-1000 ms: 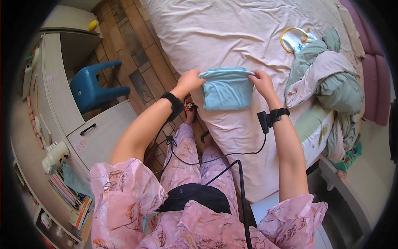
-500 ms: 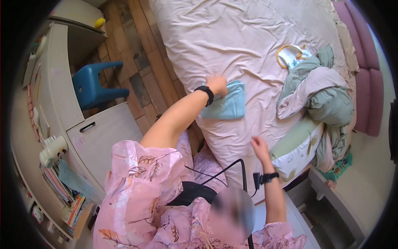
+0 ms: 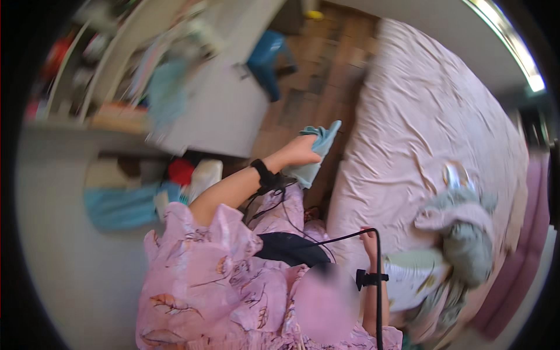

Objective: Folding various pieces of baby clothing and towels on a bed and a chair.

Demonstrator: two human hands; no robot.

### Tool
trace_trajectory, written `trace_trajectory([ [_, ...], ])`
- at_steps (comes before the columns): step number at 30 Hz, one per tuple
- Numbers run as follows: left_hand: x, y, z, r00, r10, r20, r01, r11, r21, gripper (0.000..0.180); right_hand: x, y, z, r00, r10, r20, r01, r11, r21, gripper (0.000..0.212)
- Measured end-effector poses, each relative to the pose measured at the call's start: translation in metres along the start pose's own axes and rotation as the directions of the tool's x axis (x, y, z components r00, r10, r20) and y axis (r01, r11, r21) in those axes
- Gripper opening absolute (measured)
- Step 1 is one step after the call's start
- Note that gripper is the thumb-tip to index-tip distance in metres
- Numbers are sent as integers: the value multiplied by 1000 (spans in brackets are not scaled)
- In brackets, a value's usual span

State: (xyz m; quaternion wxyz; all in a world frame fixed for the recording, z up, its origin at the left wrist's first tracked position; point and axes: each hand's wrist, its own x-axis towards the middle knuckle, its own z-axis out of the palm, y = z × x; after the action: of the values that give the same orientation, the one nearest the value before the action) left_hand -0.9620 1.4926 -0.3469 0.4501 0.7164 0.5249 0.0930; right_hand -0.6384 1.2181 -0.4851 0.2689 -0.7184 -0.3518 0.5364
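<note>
My left hand (image 3: 303, 150) is closed around a light blue cloth (image 3: 326, 140), gripping it by its bunched upper part. The cloth hangs in the air between the bed and the desk, one corner sticking up past my fingers and the rest drooping beneath. My right hand (image 3: 368, 238) is by the near side of the bed (image 3: 420, 128), close to the green and white pillow (image 3: 414, 262). A black cable crosses in front of it, and its fingers are small and smeared. Black bands sit on both wrists.
A rumpled green and pink quilt (image 3: 472, 233) lies on the bed's right, with a white bib-like piece (image 3: 455, 175) beyond it. At left stand a pale desk cabinet (image 3: 221, 111), a blue stool (image 3: 268, 64) and shelves (image 3: 99, 64). Wooden floor (image 3: 315, 70) runs between.
The view has swung left. My left hand has lifted the light blue cloth off the bed and carried it left over the floor; the cloth has lost its flat folded shape.
</note>
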Motion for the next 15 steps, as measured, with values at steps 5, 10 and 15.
trace_trajectory([
  [5,-118,-73,-14,965,-163,-203,129,977,-171,42,23,-26,7,955,8,297,123,899,-421,23],
  [10,-244,-175,-1,820,-433,-374,200,829,-522,47,26,-99,85,821,-195,536,522,635,-569,29],
  [15,-326,-258,-6,435,-753,-494,174,608,-774,55,4,-161,172,772,-184,609,602,521,-605,25],
])
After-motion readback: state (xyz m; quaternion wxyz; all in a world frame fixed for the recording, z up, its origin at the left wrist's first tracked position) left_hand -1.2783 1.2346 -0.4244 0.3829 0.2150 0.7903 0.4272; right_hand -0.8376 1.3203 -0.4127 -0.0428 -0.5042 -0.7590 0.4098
